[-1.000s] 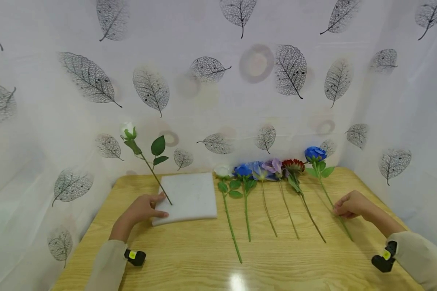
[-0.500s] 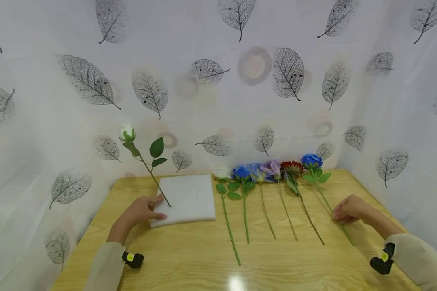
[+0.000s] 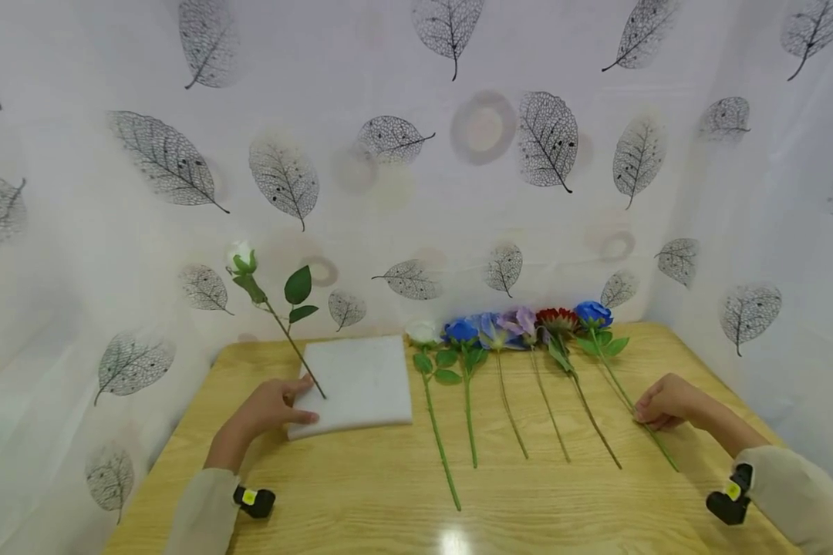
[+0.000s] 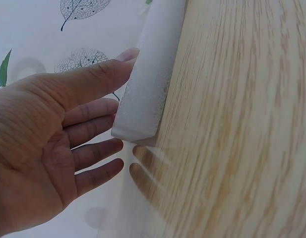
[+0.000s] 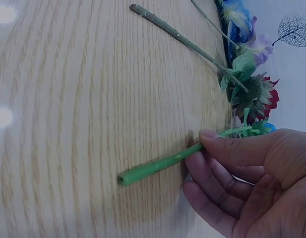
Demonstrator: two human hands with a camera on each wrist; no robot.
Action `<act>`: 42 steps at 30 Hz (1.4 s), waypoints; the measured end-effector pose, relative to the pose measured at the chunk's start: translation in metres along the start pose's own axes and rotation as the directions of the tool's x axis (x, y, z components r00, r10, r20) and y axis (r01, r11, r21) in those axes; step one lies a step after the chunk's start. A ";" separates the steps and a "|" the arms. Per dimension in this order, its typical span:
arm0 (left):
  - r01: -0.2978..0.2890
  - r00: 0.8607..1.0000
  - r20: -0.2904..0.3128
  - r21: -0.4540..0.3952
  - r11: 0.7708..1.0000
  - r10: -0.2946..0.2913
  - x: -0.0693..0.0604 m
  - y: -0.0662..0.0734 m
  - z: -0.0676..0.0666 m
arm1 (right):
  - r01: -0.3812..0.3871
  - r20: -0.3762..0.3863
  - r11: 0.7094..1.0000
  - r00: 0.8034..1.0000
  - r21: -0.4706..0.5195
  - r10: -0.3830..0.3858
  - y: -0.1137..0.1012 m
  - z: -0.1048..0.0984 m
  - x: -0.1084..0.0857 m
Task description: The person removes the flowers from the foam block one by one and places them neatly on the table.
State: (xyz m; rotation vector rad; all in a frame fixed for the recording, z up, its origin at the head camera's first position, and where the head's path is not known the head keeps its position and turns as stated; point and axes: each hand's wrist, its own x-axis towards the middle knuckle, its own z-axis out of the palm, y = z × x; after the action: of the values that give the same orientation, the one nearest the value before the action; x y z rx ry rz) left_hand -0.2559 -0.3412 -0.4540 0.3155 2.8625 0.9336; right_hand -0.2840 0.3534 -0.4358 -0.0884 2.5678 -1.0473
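Note:
A white foam block (image 3: 364,381) lies flat on the table, and a white rose (image 3: 241,260) stands tilted left with its stem's lower end at the block's top. My left hand (image 3: 267,405) rests at the block's near-left corner; in the left wrist view its thumb (image 4: 100,82) touches the block and the other fingers lie fairly straight beside it. At the right, my right hand (image 3: 666,402) pinches the stem of a blue rose (image 3: 593,314) between thumb and fingertips. Its green stem (image 5: 155,166) stretches past the fingers in the right wrist view, low over the wood.
Left of the held rose lie a red flower (image 3: 558,320), a purple flower (image 3: 519,322), a light-blue flower (image 3: 491,331), another blue rose (image 3: 461,330) and another white rose (image 3: 425,333), stems toward me. A leaf-patterned curtain (image 3: 416,208) surrounds the wooden table (image 3: 361,493).
My right hand has lowered the blue rose's bloom toward the table, close beside the red flower. The left hand stays at the foam block; the head view has shifted slightly.

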 end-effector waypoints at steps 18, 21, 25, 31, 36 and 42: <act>0.008 1.000 0.000 0.006 1.000 -0.008 -0.001 0.004 -0.002 | -0.003 -0.005 0.999 1.000 -0.036 0.003 -0.007 -0.001 0.001; 0.004 1.000 -0.004 0.003 1.000 -0.004 -0.002 0.004 -0.002 | -0.003 -0.017 0.999 1.000 -0.045 0.002 -0.007 0.000 0.002; 0.000 1.000 -0.006 0.005 1.000 0.000 -0.002 0.003 -0.001 | -0.003 -0.030 0.998 1.000 -0.064 0.002 -0.006 0.001 0.004; 0.001 1.000 -0.008 0.002 1.000 -0.001 -0.001 0.001 0.001 | 0.006 -0.039 0.996 0.999 -0.092 -0.009 -0.007 0.002 0.004; 0.005 1.000 -0.001 0.000 1.000 -0.005 -0.002 0.002 0.001 | -0.008 -0.040 0.996 0.999 -0.084 0.005 -0.008 0.004 0.003; -0.007 1.000 -0.006 0.013 1.000 0.007 -0.001 0.000 0.000 | -0.060 -0.046 0.994 0.997 -0.092 0.056 -0.011 0.008 0.003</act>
State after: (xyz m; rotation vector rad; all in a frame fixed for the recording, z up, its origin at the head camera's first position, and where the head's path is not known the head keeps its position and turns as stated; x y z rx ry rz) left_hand -0.2549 -0.3408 -0.4540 0.3243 2.8764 0.9186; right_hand -0.2852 0.3396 -0.4341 -0.0154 2.6417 -0.9177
